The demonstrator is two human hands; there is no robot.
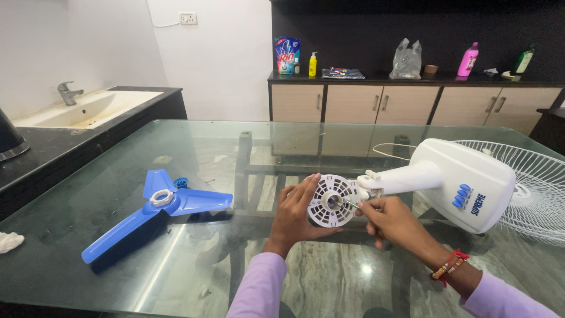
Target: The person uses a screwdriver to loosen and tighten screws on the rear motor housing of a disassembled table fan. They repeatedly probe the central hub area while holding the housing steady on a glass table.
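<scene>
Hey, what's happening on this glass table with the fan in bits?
A person has a white fan body lying on the glass table. The left hand steadies its round vented motor housing, while the right hand holds a thin tool at the middle shaft. The blue fan blade lies detached to the left, and the white wire guard rests on the right.

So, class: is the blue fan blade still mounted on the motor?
No: the blue blade lies on the glass table, apart from the white motor that the left hand holds.
</scene>
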